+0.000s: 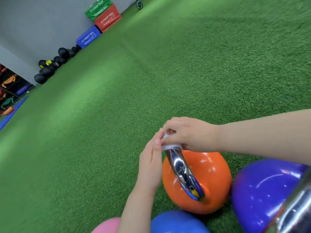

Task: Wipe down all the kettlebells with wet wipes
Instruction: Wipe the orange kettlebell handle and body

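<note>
An orange kettlebell (210, 179) with a chrome handle (181, 169) stands on the green turf at lower centre. My right hand (188, 133) grips the top of that handle through a white wet wipe (170, 146). My left hand (151, 163) lies flat against the handle's left side, its fingertips touching the wipe. A purple kettlebell (262, 192) with its own chrome handle (296, 211) sits to the right. A blue kettlebell (176, 222) and a pink kettlebell (106, 226) show at the bottom edge.
Green turf (151, 73) stretches ahead. Along the grey wall at the far left are stacked green, red and blue plyo boxes (104, 15), several black medicine balls (50, 66) and a rack of gear (10, 88). A blue mat (11, 113) lies at the left edge.
</note>
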A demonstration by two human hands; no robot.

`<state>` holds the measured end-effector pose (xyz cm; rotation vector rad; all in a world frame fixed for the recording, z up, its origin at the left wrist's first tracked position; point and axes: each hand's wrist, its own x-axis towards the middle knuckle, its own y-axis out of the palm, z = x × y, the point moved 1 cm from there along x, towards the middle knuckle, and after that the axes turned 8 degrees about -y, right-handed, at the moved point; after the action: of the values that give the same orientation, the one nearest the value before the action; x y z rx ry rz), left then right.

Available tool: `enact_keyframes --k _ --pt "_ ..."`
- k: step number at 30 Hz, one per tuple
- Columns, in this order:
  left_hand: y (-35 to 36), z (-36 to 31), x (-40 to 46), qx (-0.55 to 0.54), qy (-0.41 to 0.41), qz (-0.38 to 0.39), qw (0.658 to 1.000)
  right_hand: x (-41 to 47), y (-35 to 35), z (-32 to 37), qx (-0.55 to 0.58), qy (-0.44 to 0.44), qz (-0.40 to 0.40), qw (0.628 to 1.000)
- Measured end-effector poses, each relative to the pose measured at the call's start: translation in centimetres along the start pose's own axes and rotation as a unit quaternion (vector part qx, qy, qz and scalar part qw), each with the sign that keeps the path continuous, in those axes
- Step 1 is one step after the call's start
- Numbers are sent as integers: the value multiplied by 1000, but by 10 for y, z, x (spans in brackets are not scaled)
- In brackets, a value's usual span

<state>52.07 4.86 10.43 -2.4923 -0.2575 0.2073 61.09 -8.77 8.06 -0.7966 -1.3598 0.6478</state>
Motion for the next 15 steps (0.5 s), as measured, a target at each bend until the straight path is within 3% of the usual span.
enact_keyframes --k 4,7,9,11,13,15 --pt "1 -7 -6 110 47 -8 993 -16 -16 -7 5 17 63 998" --pt "5 -8 -8 158 58 -23 985 -23 -39 -5 64 198 -14 978" --pt "6 -8 -7 177 65 -31 982 -17 -51 -2 148 387 -82 906" --pt "7 -7 -9 177 71 -39 981 -5 -55 2 262 524 -99 804" --pt "8 -6 -14 179 76 -46 980 8 -55 9 414 584 -70 695" --pt "11 -5 -22 184 87 -57 977 16 -50 16 518 589 -2 620"
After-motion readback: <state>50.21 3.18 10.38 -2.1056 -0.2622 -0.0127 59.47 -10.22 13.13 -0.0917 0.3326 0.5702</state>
